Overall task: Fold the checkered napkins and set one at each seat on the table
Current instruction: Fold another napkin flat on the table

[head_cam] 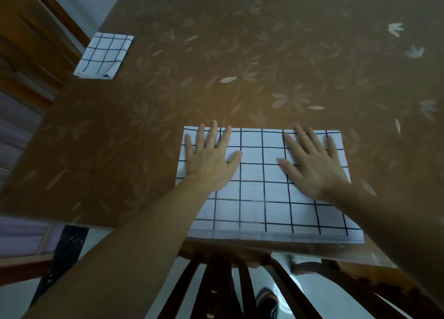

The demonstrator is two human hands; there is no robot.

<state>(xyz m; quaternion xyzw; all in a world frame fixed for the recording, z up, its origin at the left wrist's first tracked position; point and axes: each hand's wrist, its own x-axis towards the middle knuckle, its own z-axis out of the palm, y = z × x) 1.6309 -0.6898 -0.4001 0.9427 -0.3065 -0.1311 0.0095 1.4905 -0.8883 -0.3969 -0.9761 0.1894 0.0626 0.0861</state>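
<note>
One head-worn camera looks steeply down from close above the table [125, 136].

2 napkins [252, 194] [103, 56], 2 grips [211, 167] [317, 172], 1 tbl [264, 54], 2 chairs [31, 38] [245, 292]

Home dining area: leaf-print-covered table [264, 54], wooden slat-back chair [217, 285] at its edge.

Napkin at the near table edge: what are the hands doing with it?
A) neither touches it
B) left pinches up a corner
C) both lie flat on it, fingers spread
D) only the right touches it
C: left hand and right hand both lie flat on the napkin, fingers spread.
</note>
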